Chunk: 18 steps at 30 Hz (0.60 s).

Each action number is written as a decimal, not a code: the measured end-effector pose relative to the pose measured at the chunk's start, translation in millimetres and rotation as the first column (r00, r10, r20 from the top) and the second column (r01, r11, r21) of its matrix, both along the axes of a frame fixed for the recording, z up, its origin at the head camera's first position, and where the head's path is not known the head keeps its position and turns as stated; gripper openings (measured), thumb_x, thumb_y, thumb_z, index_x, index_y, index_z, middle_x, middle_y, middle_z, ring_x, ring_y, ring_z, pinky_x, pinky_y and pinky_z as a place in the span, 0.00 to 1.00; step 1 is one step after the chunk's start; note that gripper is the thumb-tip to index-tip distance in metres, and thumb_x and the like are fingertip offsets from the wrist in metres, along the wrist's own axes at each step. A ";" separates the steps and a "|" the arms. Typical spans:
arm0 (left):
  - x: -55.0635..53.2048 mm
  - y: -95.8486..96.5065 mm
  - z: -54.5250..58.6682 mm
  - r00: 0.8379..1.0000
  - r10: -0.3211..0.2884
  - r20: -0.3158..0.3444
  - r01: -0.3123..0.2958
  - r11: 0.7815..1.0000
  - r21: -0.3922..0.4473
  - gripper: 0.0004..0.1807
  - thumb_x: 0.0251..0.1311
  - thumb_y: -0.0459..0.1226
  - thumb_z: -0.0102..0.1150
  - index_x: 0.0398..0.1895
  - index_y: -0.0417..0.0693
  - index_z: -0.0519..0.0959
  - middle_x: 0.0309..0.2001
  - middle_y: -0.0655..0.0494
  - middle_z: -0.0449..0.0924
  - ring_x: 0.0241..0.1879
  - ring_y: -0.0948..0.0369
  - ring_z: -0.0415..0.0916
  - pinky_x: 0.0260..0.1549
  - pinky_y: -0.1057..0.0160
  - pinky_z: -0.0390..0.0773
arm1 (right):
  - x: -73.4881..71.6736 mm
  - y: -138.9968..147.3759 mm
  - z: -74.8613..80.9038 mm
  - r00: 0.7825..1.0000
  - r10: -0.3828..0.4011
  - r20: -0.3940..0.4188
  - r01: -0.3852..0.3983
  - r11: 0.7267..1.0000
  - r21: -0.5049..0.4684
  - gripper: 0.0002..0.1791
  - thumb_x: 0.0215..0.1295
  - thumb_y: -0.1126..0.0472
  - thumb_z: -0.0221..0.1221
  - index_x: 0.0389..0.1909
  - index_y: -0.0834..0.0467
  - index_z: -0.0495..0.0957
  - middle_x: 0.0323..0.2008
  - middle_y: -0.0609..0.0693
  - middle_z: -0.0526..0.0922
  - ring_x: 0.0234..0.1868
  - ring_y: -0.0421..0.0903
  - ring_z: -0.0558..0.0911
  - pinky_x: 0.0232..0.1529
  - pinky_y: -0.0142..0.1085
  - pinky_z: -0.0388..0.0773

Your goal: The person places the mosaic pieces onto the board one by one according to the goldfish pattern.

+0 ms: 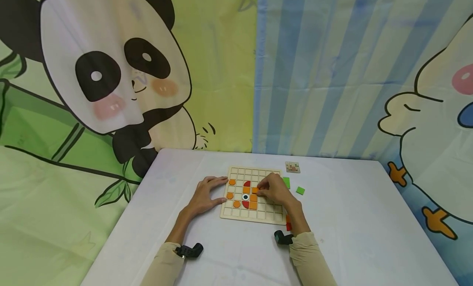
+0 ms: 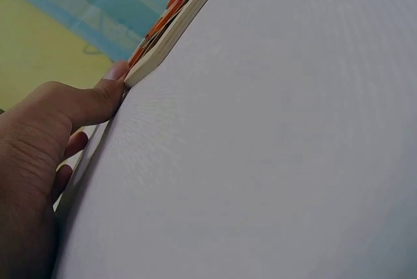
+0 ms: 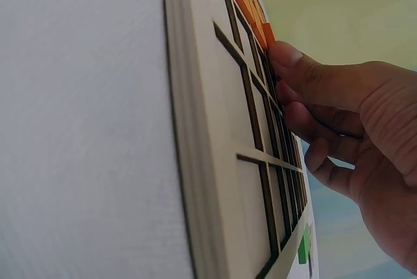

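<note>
A wooden grid board (image 1: 229, 213) lies on the table. On it are orange round pieces (image 1: 232, 182), orange square tiles (image 1: 253, 205), red quarter-round pieces (image 1: 246, 183) and a white tile with a black dot (image 1: 245, 197). At the board's left edge, my left hand (image 1: 202, 195) rests with thumb and fingers spread against it; its thumb (image 2: 98, 100) touches the board's side. My right hand (image 1: 275, 189) reaches over the board, pinching an orange square tile (image 3: 269, 33) at the grid's surface. That hand hides some of the right-hand cells.
Green square tiles (image 1: 300, 191) lie right of the board. Beyond its far right corner sits a small patterned card (image 1: 292, 167). Red and orange tiles (image 1: 288, 226) are partly hidden by the right forearm. The white table (image 1: 354, 220) meets printed curtains behind.
</note>
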<state>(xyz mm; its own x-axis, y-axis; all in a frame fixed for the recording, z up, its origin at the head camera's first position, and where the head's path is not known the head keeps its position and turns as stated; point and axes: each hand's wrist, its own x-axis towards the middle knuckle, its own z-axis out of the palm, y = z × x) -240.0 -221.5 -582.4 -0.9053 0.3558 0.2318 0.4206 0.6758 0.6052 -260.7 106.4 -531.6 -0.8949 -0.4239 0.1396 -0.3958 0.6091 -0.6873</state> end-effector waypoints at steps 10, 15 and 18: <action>-0.8 -0.6 -3.0 1.000 0.009 -0.027 -0.009 1.000 -0.008 0.41 0.60 0.47 0.81 0.77 0.59 0.78 0.78 0.62 0.76 0.76 0.49 0.68 0.74 0.36 0.62 | 2.4 -2.8 3.4 1.000 0.001 0.015 -0.001 1.000 -0.007 0.11 0.63 0.64 0.78 0.44 0.64 0.93 0.35 0.52 0.94 0.32 0.40 0.85 0.37 0.34 0.84; -1.0 -0.6 -3.2 1.000 0.001 -0.030 -0.002 1.000 -0.002 0.40 0.60 0.47 0.81 0.77 0.58 0.78 0.78 0.62 0.76 0.76 0.49 0.68 0.74 0.36 0.62 | 2.8 -3.0 3.2 1.000 0.004 0.017 -0.004 1.000 -0.001 0.12 0.63 0.63 0.78 0.45 0.64 0.93 0.37 0.53 0.94 0.32 0.41 0.86 0.37 0.35 0.85; -0.9 -0.9 -2.8 1.000 0.001 -0.023 -0.001 1.000 0.002 0.41 0.60 0.48 0.81 0.77 0.59 0.78 0.78 0.62 0.76 0.77 0.49 0.67 0.74 0.36 0.62 | 2.9 -3.1 3.3 1.000 0.004 0.018 -0.004 1.000 0.001 0.12 0.64 0.63 0.78 0.45 0.64 0.93 0.37 0.54 0.94 0.32 0.41 0.86 0.37 0.35 0.85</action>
